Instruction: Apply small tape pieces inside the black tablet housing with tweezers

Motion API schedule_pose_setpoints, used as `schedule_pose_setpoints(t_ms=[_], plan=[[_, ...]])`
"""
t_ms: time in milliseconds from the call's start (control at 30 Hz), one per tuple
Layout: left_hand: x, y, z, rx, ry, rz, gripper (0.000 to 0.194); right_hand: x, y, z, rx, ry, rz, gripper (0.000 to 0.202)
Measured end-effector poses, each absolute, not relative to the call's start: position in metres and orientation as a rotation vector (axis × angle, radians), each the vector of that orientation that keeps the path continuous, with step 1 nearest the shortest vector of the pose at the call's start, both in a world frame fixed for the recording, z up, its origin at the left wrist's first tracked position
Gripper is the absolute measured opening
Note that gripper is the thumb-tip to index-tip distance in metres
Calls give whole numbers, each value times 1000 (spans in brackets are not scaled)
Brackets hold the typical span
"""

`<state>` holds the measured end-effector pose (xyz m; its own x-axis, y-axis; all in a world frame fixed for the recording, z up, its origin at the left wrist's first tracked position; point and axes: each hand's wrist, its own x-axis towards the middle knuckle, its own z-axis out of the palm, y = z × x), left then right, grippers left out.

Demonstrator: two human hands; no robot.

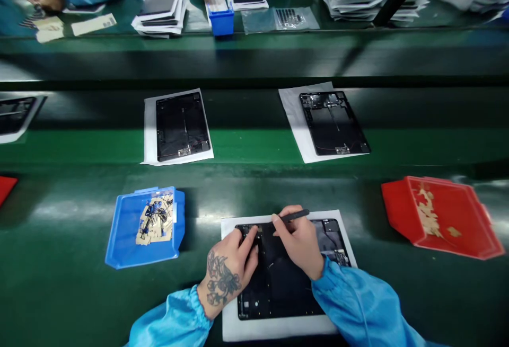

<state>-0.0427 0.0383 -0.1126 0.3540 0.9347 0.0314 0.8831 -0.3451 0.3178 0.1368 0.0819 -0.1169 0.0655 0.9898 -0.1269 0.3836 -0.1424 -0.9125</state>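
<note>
Gripping a slim black stylus (295,215), right hand (300,241); left hand (234,265) open on flat dark panel (278,283).

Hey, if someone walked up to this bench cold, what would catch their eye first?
Probably the tattooed left hand and the right hand holding a thin black stylus-like tool, both pressed on an open black tablet back shell lying on a white sheet at the near edge. Next, the blue plastic bin of small parts on the left and the red plastic tray on the right.
</note>
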Motion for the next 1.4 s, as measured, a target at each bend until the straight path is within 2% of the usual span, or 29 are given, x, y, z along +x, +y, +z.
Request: schedule_pose_setpoints(t_ms=[467, 867, 1067, 1267, 1400], plan=[[-37, 39, -111, 2406, 1616, 116, 48, 136, 85, -117, -1511, -1402, 931, 17], [-46, 37, -114, 2411, 1568, 267, 36, 133, 84, -110, -1335, -1585, 1206, 6], [-45, 36, -114, 2372, 1561, 314, 32, 130, 85, -108, -1294, -1671, 1196, 5], [-52, 39, -116, 2239, 1444, 451, 41, 131, 85, -111, -1401, -1520, 1144, 11], [-52, 42, -117, 2200, 1496, 562, 38, 131, 84, -114, -1409, -1418, 1102, 15]])
